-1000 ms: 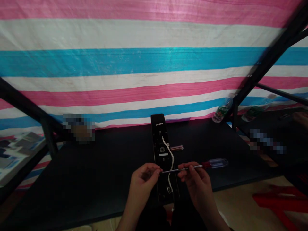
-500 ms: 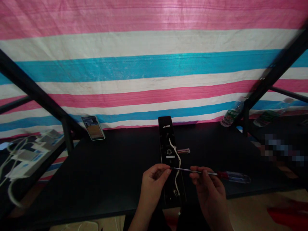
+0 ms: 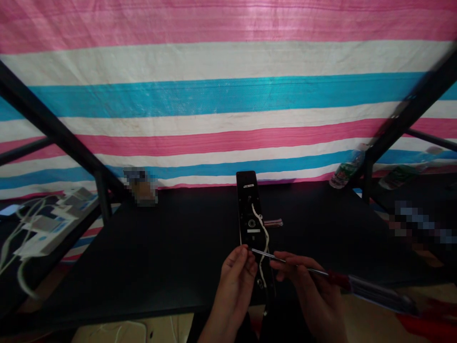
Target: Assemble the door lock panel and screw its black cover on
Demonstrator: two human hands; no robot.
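A screwdriver (image 3: 383, 295) with a clear handle and red collar slants across the front of the table. My right hand (image 3: 314, 290) is closed round its metal shaft. At the tip, my left hand (image 3: 238, 271) pinches; whether a small part sits in those fingers I cannot make out. Below and behind both hands lies a long black panel, like a door lock body (image 3: 246, 193), with a handle (image 3: 273, 223) sticking out to its right. A white cable (image 3: 265, 233) runs down along the panel, and its lower end hangs past the table edge.
The black table (image 3: 171, 247) stands against a striped tarp (image 3: 228, 100). A blurred-out upright object (image 3: 143, 188) is at the back left, and a plastic bottle (image 3: 344, 174) at the back right. Black metal posts flank both sides. A white power strip (image 3: 46, 238) with cables lies left.
The screwdriver's handle has swung down and to the right, towards me. My right hand has shifted slightly along the shaft, and my left hand has turned at the tip.
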